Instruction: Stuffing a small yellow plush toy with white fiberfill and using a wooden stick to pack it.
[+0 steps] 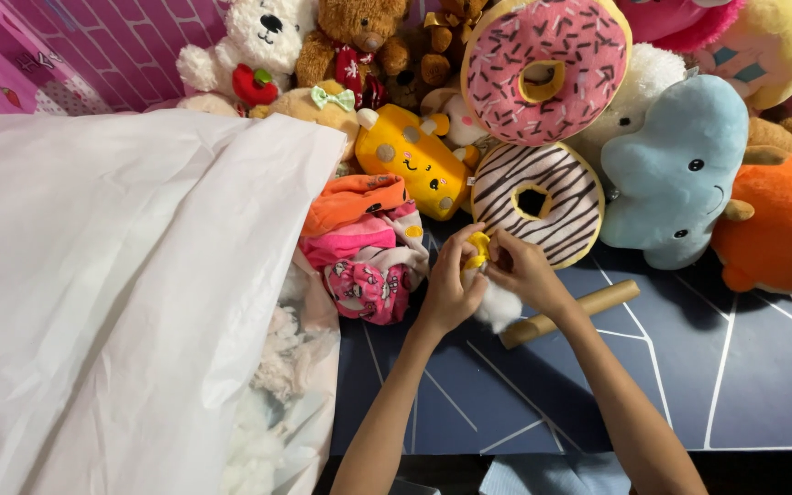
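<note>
My left hand and my right hand meet over the dark blue mat, both closed on a small yellow plush piece. White stuffing fluff hangs below the hands, touching them. A tan cardboard tube lies on the mat just right of my right wrist. Whether the fluff is inside the yellow piece is hidden by my fingers.
A large white plastic bag with loose white stuffing fills the left. Pink and orange fabric pieces lie beside it. Donut cushions, a blue plush, an orange plush and teddy bears crowd the back. The mat spreads right.
</note>
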